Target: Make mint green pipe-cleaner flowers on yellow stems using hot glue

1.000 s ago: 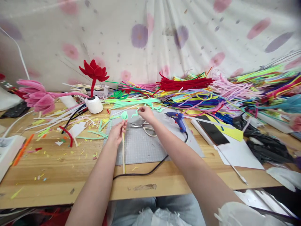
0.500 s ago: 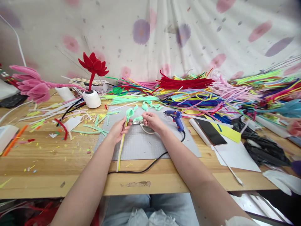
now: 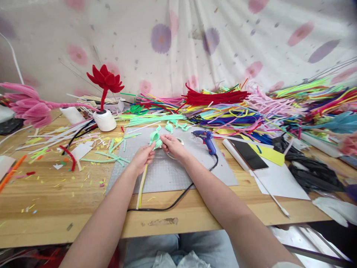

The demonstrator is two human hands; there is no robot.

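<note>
My left hand [image 3: 143,158] is closed around the pale yellow stem [image 3: 142,182] of a mint-green pipe-cleaner flower [image 3: 154,136], whose petals rise above the fingers. Pinched in my right hand [image 3: 173,146] is a mint-green petal [image 3: 158,143], brought up against the flower's right side. Whether the two pieces are joined cannot be made out. Behind the hands, more mint-green petals [image 3: 169,127] lie on the grey cutting mat [image 3: 167,182]. A pale, rounded handle or ring [image 3: 182,142] is partly hidden beneath my right hand.
A blue glue gun [image 3: 205,140] rests at the mat's right, its black cord [image 3: 178,197] running along the front. A phone [image 3: 252,156] lies farther right. Pipe cleaners [image 3: 217,98] are heaped along the back. At left stand a red flower [image 3: 105,80] in a white pot and green offcuts [image 3: 104,160].
My right hand has brought its petal left, up against the flower in my left hand; before, a gap separated them. The whole view has shifted slightly.
</note>
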